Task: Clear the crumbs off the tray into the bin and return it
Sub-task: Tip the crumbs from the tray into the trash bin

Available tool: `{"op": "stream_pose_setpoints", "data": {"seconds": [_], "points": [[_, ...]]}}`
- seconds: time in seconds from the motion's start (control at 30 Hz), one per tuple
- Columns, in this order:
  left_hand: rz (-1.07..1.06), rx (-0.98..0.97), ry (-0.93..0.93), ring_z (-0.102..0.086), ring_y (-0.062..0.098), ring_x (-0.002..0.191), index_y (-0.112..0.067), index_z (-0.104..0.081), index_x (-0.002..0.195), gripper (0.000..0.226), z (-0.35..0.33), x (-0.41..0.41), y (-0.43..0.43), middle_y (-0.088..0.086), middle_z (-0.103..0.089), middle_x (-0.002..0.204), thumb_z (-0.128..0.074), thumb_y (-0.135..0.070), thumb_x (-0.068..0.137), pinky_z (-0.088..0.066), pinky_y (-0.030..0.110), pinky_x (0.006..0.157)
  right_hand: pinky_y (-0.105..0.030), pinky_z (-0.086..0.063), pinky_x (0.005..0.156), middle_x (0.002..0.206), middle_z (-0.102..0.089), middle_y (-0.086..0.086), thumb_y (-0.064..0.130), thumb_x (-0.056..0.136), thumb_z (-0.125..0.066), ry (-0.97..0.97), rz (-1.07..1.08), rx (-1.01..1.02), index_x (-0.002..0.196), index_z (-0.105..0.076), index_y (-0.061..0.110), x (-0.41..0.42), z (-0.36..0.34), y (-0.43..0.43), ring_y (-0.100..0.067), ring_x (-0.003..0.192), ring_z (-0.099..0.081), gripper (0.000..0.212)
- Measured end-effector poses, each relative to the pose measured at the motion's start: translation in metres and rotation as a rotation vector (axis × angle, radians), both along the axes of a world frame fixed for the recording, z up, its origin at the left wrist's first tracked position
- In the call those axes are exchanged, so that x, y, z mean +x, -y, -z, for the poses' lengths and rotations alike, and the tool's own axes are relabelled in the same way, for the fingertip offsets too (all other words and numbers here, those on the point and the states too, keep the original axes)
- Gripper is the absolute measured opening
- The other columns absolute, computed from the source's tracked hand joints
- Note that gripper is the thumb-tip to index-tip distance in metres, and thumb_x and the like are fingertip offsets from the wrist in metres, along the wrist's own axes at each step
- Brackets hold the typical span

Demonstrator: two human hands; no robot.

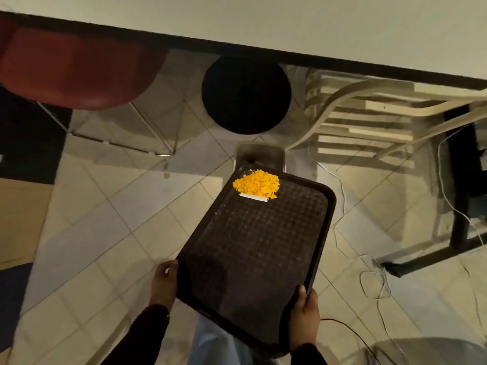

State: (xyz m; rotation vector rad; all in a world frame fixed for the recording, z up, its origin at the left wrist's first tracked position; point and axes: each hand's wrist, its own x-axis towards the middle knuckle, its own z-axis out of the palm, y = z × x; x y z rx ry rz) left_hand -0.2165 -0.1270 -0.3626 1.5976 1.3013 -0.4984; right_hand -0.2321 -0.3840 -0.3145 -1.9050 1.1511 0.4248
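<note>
Dark textured tray (253, 248) held above the tiled floor (105, 233), gripped at its near end by both hands. Left hand (164, 281) clamped on the near left edge, thumb against the rim, other fingers out of sight beneath the tray. Right hand (305, 317) clamped on the near right corner, thumb laid over the rim, other fingers hidden underneath. Orange-yellow crumbs (256, 183) heaped in a single pile at the far end of the tray, just inside the far rim. Small white strip (253, 197) lying flat on the tray, touching the near side of the pile. Fine pale specks scattered over the remaining tray surface. Grey rectangular bin (259, 155) standing on the floor just beyond the far rim, its near part covered by the tray. Beyond the bin: round black stool (246, 94), red chair (79, 67) to the left, pale slatted chair (363, 119) to the right, white table (290, 19) across the top. Thin cables (340, 214) trailing over the floor on the right
</note>
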Motion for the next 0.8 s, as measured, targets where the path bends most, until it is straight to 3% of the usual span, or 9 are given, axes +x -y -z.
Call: {"op": "stream_pose_setpoints", "data": {"seconds": [0.17, 0.27, 0.3, 0.37, 0.43, 0.57, 0.7, 0.8], "points": [[0.015, -0.063, 0.045, -0.054, 0.027, 0.106, -0.012, -0.054, 0.119, 0.027, 0.034, 0.024, 0.007, 0.008, -0.057, 0.115, -0.038, -0.016, 0.098, -0.046, 0.038, 0.092, -0.032, -0.038, 0.079, 0.11, -0.062, -0.02, 0.028, 0.099, -0.034, -0.005, 0.037, -0.023, 0.114, -0.052, 0.003, 0.019, 0.035, 0.0, -0.037, 0.101, -0.057, 0.034], [0.023, -0.138, -0.011, -0.056, 0.029, 0.097, -0.022, -0.052, 0.12, 0.029, 0.055, 0.038, 0.005, 0.008, -0.058, 0.112, -0.033, -0.018, 0.098, -0.053, 0.037, 0.072, -0.031, -0.037, 0.077, 0.108, -0.062, -0.021, 0.027, 0.099, -0.034, -0.007, 0.034, -0.025, 0.111, -0.051, 0.002, 0.034, 0.047, 0.003, -0.036, 0.098, -0.057, 0.032], [0.039, -0.152, -0.04, -0.057, 0.031, 0.098, -0.024, -0.051, 0.121, 0.03, 0.066, 0.039, 0.003, 0.009, -0.058, 0.114, -0.033, -0.018, 0.097, -0.055, 0.042, 0.071, -0.03, -0.036, 0.077, 0.108, -0.062, -0.023, 0.026, 0.099, -0.034, -0.006, 0.027, -0.024, 0.109, -0.051, 0.001, 0.039, 0.05, 0.005, -0.036, 0.098, -0.057, 0.031], [0.092, -0.166, -0.078, -0.057, 0.035, 0.103, -0.028, -0.051, 0.121, 0.033, 0.084, 0.041, -0.003, 0.01, -0.058, 0.121, -0.033, -0.017, 0.095, -0.054, 0.054, 0.08, -0.03, -0.036, 0.076, 0.108, -0.062, -0.025, 0.024, 0.099, -0.034, -0.013, 0.022, -0.019, 0.108, -0.051, -0.001, 0.046, 0.054, 0.009, -0.038, 0.098, -0.057, 0.031], [0.123, -0.162, -0.082, -0.056, 0.036, 0.105, -0.025, -0.051, 0.12, 0.033, 0.086, 0.046, -0.003, 0.012, -0.057, 0.124, -0.033, -0.016, 0.094, -0.051, 0.057, 0.087, -0.03, -0.035, 0.076, 0.109, -0.061, -0.025, 0.024, 0.099, -0.035, -0.02, 0.018, -0.025, 0.11, -0.051, -0.002, 0.051, 0.054, 0.012, -0.039, 0.1, -0.056, 0.032], [0.052, -0.202, -0.109, -0.052, 0.038, 0.109, -0.022, -0.049, 0.123, 0.035, 0.072, 0.056, 0.009, 0.012, -0.054, 0.122, -0.031, -0.012, 0.095, -0.053, 0.055, 0.082, -0.029, -0.034, 0.075, 0.103, -0.061, -0.023, 0.023, 0.099, -0.035, -0.003, -0.004, -0.033, 0.108, -0.05, -0.002, 0.06, 0.047, 0.018, -0.033, 0.089, -0.055, 0.031], [0.001, -0.225, -0.136, -0.051, 0.04, 0.109, -0.019, -0.049, 0.126, 0.037, 0.066, 0.061, 0.017, 0.011, -0.05, 0.122, -0.031, -0.007, 0.095, -0.056, 0.041, 0.057, -0.029, -0.036, 0.075, 0.096, -0.057, -0.014, 0.024, 0.099, -0.033, -0.012, -0.022, -0.016, 0.111, -0.05, -0.001, 0.069, 0.039, 0.023, -0.023, 0.082, -0.048, 0.032], [0.013, -0.2, -0.158, -0.05, 0.042, 0.111, -0.018, -0.05, 0.126, 0.037, 0.067, 0.062, 0.017, 0.015, -0.05, 0.13, -0.032, -0.007, 0.095, -0.056, 0.042, 0.058, -0.03, -0.036, 0.075, 0.095, -0.057, -0.013, 0.024, 0.099, -0.034, -0.021, -0.026, -0.022, 0.112, -0.05, 0.0, 0.071, 0.04, 0.024, -0.023, 0.081, -0.048, 0.032]]}}
